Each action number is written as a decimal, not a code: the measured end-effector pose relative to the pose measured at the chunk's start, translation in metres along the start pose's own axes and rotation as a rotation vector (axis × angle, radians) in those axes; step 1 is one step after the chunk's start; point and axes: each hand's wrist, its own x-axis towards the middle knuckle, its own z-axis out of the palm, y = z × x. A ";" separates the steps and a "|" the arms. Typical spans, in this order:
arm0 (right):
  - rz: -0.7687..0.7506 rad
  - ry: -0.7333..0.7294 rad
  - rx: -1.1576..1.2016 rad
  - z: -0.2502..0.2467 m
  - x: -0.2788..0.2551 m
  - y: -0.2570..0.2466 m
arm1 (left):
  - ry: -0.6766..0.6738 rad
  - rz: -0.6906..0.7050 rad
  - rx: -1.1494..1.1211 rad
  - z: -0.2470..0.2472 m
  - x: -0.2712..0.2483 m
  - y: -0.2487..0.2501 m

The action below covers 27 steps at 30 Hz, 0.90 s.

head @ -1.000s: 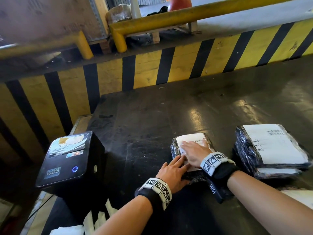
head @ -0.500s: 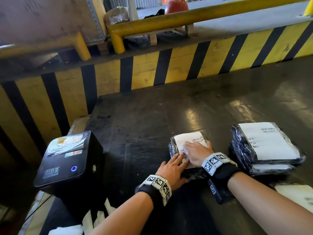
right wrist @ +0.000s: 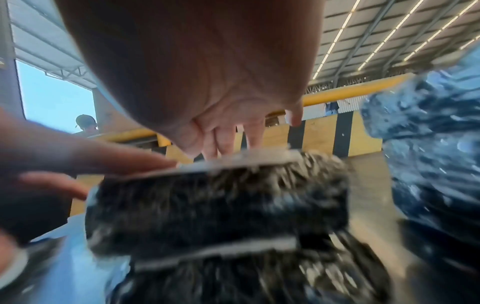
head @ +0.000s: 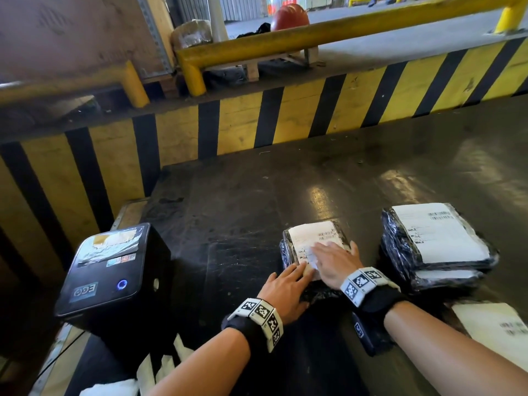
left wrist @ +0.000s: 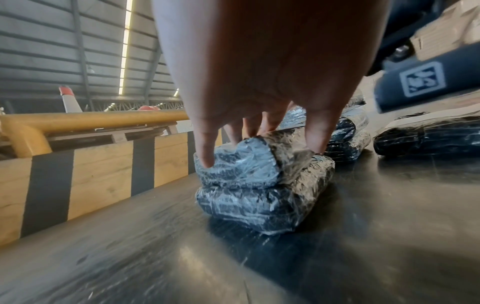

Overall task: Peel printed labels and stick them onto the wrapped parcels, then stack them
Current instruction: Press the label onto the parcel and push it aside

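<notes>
A black film-wrapped parcel [head: 287,252] lies mid-table with a white printed label [head: 310,234] on its top. My right hand [head: 334,261] lies flat on the label with its fingers straight and blurred. My left hand [head: 285,287] rests beside it, straight fingers pressing the parcel's near-left edge. In the left wrist view the fingertips [left wrist: 206,158] dent the film of the parcel [left wrist: 246,168], which sits on a second wrapped parcel [left wrist: 262,207]. The right wrist view is blurred: my right hand [right wrist: 228,139] is spread over the label [right wrist: 233,162].
A stack of labelled parcels [head: 437,247] stands just right of my hands. Another labelled parcel [head: 497,330] lies at the near right. A black label printer [head: 111,270] sits at the left table [head: 243,201] edge, paper strips [head: 160,367] below it. A yellow-black barrier [head: 285,118] runs behind.
My right hand has slid a little to the right across the label. My left hand has stayed at the parcel's near-left edge.
</notes>
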 end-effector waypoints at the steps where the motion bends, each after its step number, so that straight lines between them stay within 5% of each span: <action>1: 0.019 0.008 0.004 0.005 -0.006 0.004 | 0.003 0.002 0.001 0.003 -0.003 -0.001; 8: 0.151 0.027 0.003 -0.005 -0.007 0.029 | -0.013 -0.020 -0.015 0.003 -0.008 -0.002; 14: -0.011 0.016 -0.001 0.014 -0.021 0.003 | -0.020 -0.032 -0.010 0.001 -0.007 -0.001; 23: 0.129 0.031 0.000 -0.002 -0.027 0.032 | -0.055 -0.039 -0.021 -0.003 -0.008 0.002; 27: -0.015 0.032 -0.013 0.002 -0.031 0.006 | -0.044 -0.040 -0.028 -0.003 -0.009 0.003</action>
